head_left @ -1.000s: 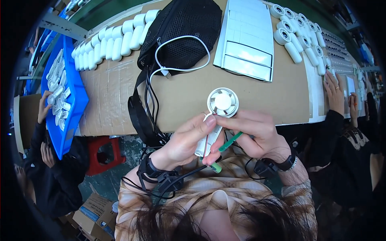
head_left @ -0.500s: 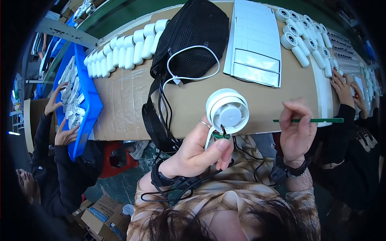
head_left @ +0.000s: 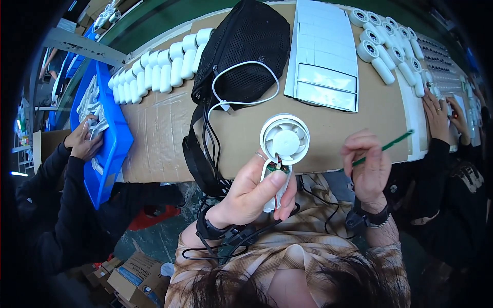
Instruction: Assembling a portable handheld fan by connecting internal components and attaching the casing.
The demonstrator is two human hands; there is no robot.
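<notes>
The left hand (head_left: 254, 192) covers much of the handheld fan's (head_left: 285, 141) white handle (head_left: 270, 205) and part of its green circuit board (head_left: 272, 168). The right hand's (head_left: 368, 168) fingers hide a stretch of green stick (head_left: 398, 139). Beyond the left hand, the view's upper edge crops the black mesh bag (head_left: 244, 51).

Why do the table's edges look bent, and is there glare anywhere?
Head view: the fisheye lens bows the table and blackens the corners; head view again: bright reflections lie on the glossy white panel, while the white fan in the left hand looks fairly sharp.
</notes>
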